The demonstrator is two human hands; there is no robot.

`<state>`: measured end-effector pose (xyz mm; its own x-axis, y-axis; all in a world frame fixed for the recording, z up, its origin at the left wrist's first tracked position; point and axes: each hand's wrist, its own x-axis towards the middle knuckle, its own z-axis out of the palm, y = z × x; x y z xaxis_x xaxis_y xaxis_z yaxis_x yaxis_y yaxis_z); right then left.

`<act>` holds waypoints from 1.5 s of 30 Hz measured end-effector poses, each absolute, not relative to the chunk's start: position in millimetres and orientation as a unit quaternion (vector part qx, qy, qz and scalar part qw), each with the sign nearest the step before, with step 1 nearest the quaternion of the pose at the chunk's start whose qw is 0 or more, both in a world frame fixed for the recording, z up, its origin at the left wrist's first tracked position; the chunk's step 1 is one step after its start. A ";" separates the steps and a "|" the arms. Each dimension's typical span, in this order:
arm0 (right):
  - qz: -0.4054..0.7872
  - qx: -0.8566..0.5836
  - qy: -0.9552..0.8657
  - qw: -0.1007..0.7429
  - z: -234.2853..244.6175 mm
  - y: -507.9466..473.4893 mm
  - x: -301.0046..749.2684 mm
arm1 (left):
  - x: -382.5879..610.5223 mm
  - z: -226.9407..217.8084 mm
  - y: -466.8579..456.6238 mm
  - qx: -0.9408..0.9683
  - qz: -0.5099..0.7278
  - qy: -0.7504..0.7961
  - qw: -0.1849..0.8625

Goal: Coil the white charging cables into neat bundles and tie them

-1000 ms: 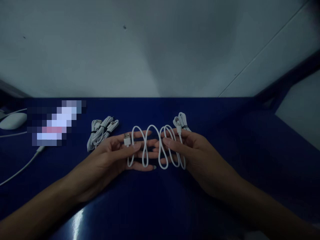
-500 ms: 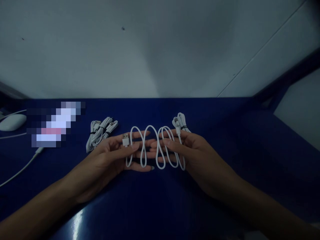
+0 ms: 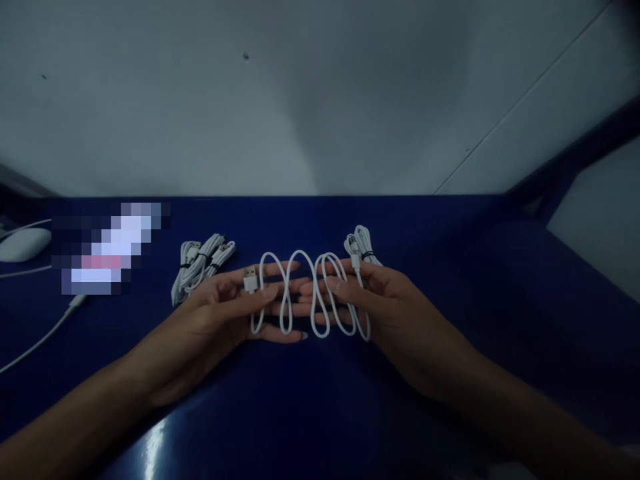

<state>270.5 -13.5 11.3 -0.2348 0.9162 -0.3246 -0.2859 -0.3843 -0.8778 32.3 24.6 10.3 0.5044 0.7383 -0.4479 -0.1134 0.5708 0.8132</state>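
A white USB cable point(image 3: 286, 308) lies in several spread loops across the fingers of both hands. My left hand point(image 3: 225, 303) supports its left end, thumb pressing on the cord, with the metal USB plug point(image 3: 251, 277) standing above the thumb. My right hand point(image 3: 373, 293) pinches the right loops under its thumb, and the other connector point(image 3: 355, 259) rises beside the index finger. The fingertips of the two hands meet or overlap behind the loops. Beyond my left hand sit tied white cables point(image 3: 203, 261); another tied cable bundle point(image 3: 365, 243) lies behind my right hand.
A blue table point(image 3: 280, 407) meets a pale wall point(image 3: 200, 120) at the back. At the left are a blurred-out bright device point(image 3: 113, 250), a white cord point(image 3: 43, 341) leading to it, and a white rounded object point(image 3: 25, 245) resembling a mouse.
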 end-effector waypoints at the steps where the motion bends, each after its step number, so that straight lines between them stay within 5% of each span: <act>1: 0.702 -0.451 -0.349 0.427 11.2 -13.3 270.5 | 32.3 10.2 24.7 0.374 0.273 0.417 0.782; 45: 0.702 -0.500 -0.253 0.439 16.4 -11.4 264.4 | 31.0 12.8 26.7 0.384 0.281 0.410 0.778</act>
